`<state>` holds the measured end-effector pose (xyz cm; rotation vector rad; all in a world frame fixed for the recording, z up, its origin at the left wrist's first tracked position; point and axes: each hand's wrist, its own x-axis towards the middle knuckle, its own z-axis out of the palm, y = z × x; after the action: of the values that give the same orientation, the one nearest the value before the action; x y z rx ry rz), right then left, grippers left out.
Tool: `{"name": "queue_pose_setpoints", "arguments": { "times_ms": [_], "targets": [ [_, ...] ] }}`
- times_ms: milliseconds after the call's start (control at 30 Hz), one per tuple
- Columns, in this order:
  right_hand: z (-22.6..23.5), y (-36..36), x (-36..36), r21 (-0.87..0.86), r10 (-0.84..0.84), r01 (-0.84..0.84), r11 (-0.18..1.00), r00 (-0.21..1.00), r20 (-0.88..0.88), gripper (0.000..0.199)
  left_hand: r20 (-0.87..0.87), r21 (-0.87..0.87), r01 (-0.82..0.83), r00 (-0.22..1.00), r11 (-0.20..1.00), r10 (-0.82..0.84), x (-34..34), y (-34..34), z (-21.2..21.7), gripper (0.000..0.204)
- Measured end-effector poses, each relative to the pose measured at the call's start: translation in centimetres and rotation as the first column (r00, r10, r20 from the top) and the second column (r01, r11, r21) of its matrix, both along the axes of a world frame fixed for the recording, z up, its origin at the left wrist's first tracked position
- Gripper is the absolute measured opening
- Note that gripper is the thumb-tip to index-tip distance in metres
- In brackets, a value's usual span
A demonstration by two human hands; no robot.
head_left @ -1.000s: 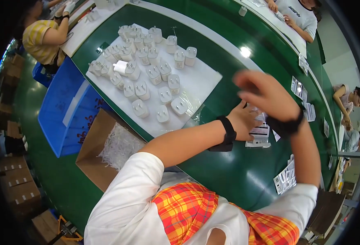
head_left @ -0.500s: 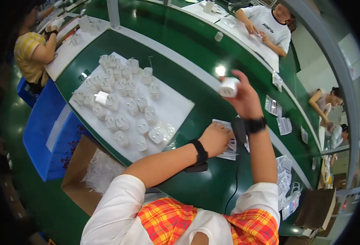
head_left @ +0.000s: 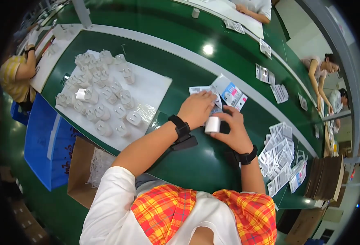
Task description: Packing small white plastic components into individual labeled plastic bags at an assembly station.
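My right hand grips a white plug adapter between thumb and fingers, low over the green table. Beside it, my left hand has its fingers closed over a printed plastic pouch; part of the pouch is hidden beneath the fingers. Touching this pouch on the far side lies another pouch, blue and white in front. To the left, several translucent-capped white plug adapters stand with prongs up on a white sheet. One plain white adapter lies among them.
Printed pouches lie heaped at the right. A blue bin and a cardboard box with clear plastic pieces stand at the left. Flat cardboard is stacked at the far right. Co-workers sit around the tables.
My right hand has come down and toward the left hand with the adapter. The left hand has shifted up and left over the pouch. The whole view has turned slightly.
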<state>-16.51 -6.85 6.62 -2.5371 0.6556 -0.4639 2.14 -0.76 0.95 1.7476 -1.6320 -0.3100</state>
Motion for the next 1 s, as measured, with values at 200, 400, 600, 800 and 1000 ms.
{"name": "queue_pose_setpoints", "arguments": {
  "times_ms": [200, 400, 600, 800, 1000],
  "targets": [
    [-2.1, 0.0, 1.2, 0.187, -0.178, 0.163, 0.969, 0.982, 0.068, 0.054, 0.173, 0.018, 0.011, 0.985, 1.0, -0.014, -1.1, 0.9, 0.4, 0.051],
    [-2.1, -1.1, 2.2, 0.292, -0.164, 0.154, 0.944, 0.986, 0.009, 0.037, 0.446, 0.086, -0.045, 0.895, 0.995, 0.002, -2.7, 2.3, 2.0, 0.056],
    [-2.3, 0.0, 2.1, 0.316, -0.057, 0.038, 0.948, 0.997, 0.05, 0.027, 0.269, 0.143, -0.059, 0.963, 0.988, 0.019, -1.0, 2.6, 3.8, 0.058],
    [-0.3, 0.6, 1.5, 0.586, -0.07, -0.043, 0.809, 0.983, 0.168, 0.027, 0.263, 0.226, -0.063, 0.965, 0.972, 0.002, 2.3, 2.4, 5.5, 0.051],
    [1.7, -0.4, -0.1, 0.905, -0.494, -0.423, 0.04, 0.779, 0.386, 0.031, -0.618, -0.123, 0.258, 0.736, 0.958, -0.277, 1.6, 2.4, 5.4, 0.031]
  ]
}}
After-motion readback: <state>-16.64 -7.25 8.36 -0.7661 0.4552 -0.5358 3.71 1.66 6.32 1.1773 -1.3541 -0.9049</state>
